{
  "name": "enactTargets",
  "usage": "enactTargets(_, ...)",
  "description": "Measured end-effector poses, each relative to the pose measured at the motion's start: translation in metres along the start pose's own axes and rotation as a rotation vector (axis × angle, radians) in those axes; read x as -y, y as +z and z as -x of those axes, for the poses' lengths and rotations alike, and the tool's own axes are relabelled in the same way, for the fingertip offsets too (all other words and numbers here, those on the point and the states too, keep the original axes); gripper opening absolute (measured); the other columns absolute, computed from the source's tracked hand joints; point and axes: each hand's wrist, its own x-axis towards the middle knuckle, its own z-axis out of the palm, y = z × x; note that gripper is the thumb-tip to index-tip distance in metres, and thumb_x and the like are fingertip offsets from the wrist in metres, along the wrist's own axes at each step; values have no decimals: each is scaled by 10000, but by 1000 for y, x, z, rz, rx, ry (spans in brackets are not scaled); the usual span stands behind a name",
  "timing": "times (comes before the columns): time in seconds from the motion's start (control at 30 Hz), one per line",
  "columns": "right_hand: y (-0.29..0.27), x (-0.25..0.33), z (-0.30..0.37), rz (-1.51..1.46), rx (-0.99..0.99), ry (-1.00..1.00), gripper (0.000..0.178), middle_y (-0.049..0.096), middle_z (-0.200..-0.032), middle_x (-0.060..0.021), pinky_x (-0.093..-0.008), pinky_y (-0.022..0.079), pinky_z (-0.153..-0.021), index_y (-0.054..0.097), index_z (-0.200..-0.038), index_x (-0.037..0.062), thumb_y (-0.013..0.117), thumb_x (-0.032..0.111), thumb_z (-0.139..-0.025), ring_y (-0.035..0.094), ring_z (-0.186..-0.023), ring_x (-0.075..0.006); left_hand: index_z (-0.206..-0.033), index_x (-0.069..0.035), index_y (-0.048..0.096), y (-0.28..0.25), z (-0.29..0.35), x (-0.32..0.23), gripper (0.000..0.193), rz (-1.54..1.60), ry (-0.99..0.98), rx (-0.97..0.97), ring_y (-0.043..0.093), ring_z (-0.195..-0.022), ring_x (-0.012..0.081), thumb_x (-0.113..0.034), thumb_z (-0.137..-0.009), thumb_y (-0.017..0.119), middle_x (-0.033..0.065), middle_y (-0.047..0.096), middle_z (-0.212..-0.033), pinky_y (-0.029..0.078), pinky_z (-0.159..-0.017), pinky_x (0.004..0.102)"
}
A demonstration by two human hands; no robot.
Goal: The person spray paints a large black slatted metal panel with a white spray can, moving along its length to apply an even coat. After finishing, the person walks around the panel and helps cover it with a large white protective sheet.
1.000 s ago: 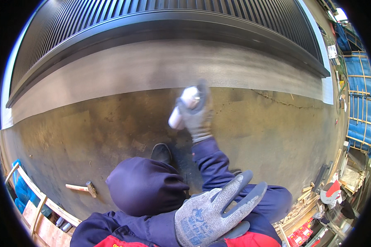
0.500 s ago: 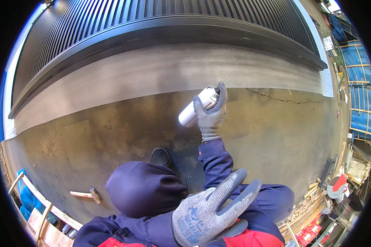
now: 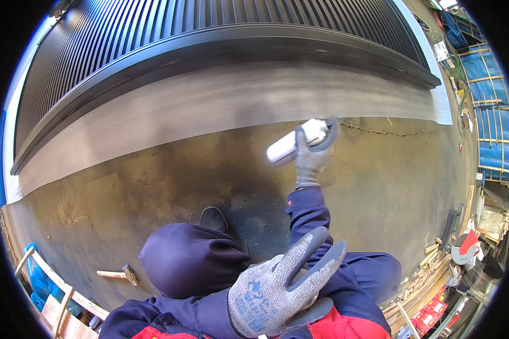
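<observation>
My right hand (image 3: 315,148), in a grey glove, is wrapped round a white spray can (image 3: 285,148). The can is tilted, its base toward the lower left, and one finger is up at its dark nozzle end. Close to my body, my left hand (image 3: 283,288) wears a matching glove with blue print on the back. Two of its fingers are stretched out and spread; the others are bent and partly hidden. Beyond the can stands a wide dark slatted panel (image 3: 237,42) with a dark bottom rail, above a pale protective sheet (image 3: 209,99).
A hammer (image 3: 120,274) with a wooden handle lies on the concrete floor (image 3: 379,186) at left. Wooden framing (image 3: 68,294) stands at lower left. Wood strips (image 3: 415,294) and red boxes (image 3: 432,313) sit at lower right. Blue sheeting (image 3: 488,85) is at far right.
My right hand has moved to the right with the spray can, which now leans closer to level. My left hand has shifted slightly left, its two fingers still spread.
</observation>
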Motion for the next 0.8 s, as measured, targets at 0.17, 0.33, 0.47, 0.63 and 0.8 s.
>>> enactTargets(0.17,30,29,57,4,301,-119,998,613,-1352,-198,-461,517,-1052,411,-1583,8,941,224,-765,629,-1201,-327,-1549,-79,522,16,-8,6,870,-112,33,22,737,-1016,370,-208,-768,883,287,495,-1523,638,-808,404)
enactTargets(0.33,1,37,-1,-43,285,-237,970,648,-1267,-186,-474,554,-976,448,-1570,51,937,299,-770,663,-1139,-325,-1567,7,464,23,-15,7,887,-111,-31,63,737,-712,189,-88,-791,883,306,452,-1554,611,-674,334)
enactTargets(0.47,-138,74,-78,-26,96,-58,792,648,-1294,-175,-416,573,-1006,448,-1559,23,853,218,-907,680,-1165,-286,-1582,-49,469,20,-25,11,868,-130,-93,135,709,-1032,341,-259,-836,861,303,480,-1536,611,-837,399)
enactTargets(0.63,-201,95,-120,-129,217,104,876,547,-1457,-186,-393,527,-1081,395,-1579,38,890,149,-865,598,-1286,-258,-1547,-25,500,36,-50,19,899,-148,-149,181,660,-1248,454,-301,-792,902,304,513,-1494,605,-966,446)
enactTargets(0.8,-163,53,-124,143,-221,-470,1003,491,-1505,-153,-431,448,-1153,310,-1606,22,919,119,-815,548,-1324,-276,-1577,3,440,50,-64,18,979,-146,-145,181,688,-1205,423,-214,-749,915,309,489,-1520,592,-939,425)
